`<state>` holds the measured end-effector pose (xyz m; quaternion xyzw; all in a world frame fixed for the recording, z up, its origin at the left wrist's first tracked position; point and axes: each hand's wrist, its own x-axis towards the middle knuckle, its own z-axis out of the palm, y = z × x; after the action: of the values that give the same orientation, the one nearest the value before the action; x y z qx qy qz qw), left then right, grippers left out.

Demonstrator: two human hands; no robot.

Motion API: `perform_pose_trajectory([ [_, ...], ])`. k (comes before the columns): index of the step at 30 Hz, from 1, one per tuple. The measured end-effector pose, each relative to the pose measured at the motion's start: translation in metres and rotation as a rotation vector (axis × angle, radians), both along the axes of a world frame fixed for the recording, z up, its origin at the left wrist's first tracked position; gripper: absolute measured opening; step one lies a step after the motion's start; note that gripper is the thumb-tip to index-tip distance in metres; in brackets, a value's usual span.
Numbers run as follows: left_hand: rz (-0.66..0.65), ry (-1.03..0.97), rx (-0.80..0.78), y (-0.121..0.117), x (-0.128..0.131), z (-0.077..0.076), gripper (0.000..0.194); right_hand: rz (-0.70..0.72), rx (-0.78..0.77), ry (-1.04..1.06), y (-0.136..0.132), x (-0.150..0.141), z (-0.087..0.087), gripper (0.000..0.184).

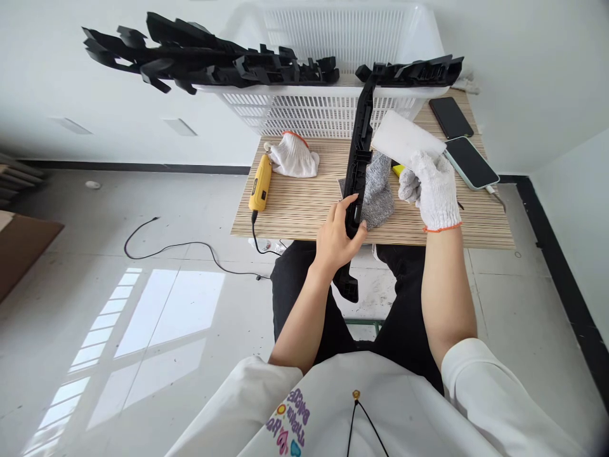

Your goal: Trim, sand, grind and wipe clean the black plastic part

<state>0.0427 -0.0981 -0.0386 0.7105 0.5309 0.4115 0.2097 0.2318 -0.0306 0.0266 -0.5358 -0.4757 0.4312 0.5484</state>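
My bare left hand grips the near part of a long black plastic strip. The strip runs from my lap up across the wooden table to the basket rim. My right hand, in a white knit glove with an orange cuff, is closed on a white rectangular pad held just right of the strip. A grey cloth lies under the strip between my two hands. A small yellow object peeks out beside the glove.
A white plastic basket stands at the table's back, with several long black plastic parts across its rim. A yellow corded tool and a spare white glove lie at the left. Two phones lie at the right.
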Motion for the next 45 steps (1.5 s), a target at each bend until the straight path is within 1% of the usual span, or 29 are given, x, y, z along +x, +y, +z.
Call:
perform_pose_trajectory([
  [4,0.007,-0.028,0.005,0.001,0.000,0.000,0.045,-0.011,0.010,0.000,0.003,0.001,-0.004,0.060],
  [7,0.038,-0.042,0.003,0.001,0.000,-0.001,0.039,-0.018,0.009,0.011,0.006,0.003,-0.008,0.059],
  [10,0.051,-0.044,-0.001,0.001,0.000,-0.002,0.038,-0.011,0.009,0.032,0.008,0.004,-0.012,0.057],
  [15,0.056,-0.050,0.007,0.000,0.001,0.000,0.037,0.018,0.021,0.073,0.008,0.004,-0.013,0.058],
  [21,0.091,-0.048,-0.022,0.001,0.002,-0.003,0.017,0.050,-0.024,0.078,0.006,0.002,-0.011,0.055],
  [25,0.086,-0.039,-0.013,0.001,0.003,-0.003,0.013,0.127,-0.069,0.052,0.008,-0.003,-0.015,0.052],
  [26,0.085,-0.032,-0.012,0.001,0.003,-0.002,0.012,0.111,-0.080,0.051,0.009,-0.004,-0.016,0.051],
  [28,0.086,-0.016,-0.009,0.001,0.002,-0.001,0.010,0.033,-0.060,0.094,0.010,-0.007,-0.016,0.050],
  [29,0.083,-0.010,-0.009,0.000,0.002,0.000,0.010,0.017,-0.048,0.118,0.010,-0.008,-0.016,0.051],
  [30,0.078,-0.005,-0.010,0.000,0.002,0.000,0.010,0.030,-0.041,0.132,0.010,-0.009,-0.016,0.052],
  [31,0.070,0.000,-0.012,-0.001,0.001,0.001,0.012,0.079,-0.048,0.132,0.009,-0.011,-0.016,0.053],
  [33,0.054,0.002,-0.018,-0.002,0.001,0.003,0.015,0.221,-0.107,0.102,0.008,-0.014,-0.016,0.051],
  [34,0.047,0.001,-0.023,-0.002,0.001,0.003,0.017,0.258,-0.135,0.093,0.007,-0.017,-0.015,0.049],
  [35,0.046,-0.001,-0.027,-0.002,0.001,0.004,0.018,0.266,-0.148,0.100,0.007,-0.019,-0.016,0.046],
  [38,0.049,-0.005,-0.042,-0.002,0.001,0.004,0.020,0.236,-0.141,0.150,0.008,-0.026,-0.017,0.039],
  [41,0.056,0.003,-0.059,-0.001,0.002,0.005,0.020,0.294,-0.155,0.136,0.009,-0.029,-0.019,0.042],
  [42,0.056,0.004,-0.061,-0.001,0.002,0.005,0.020,0.290,-0.159,0.129,0.009,-0.029,-0.020,0.044],
  [45,0.052,0.004,-0.060,-0.001,0.002,0.005,0.021,0.157,-0.119,0.155,0.010,-0.028,-0.021,0.047],
])
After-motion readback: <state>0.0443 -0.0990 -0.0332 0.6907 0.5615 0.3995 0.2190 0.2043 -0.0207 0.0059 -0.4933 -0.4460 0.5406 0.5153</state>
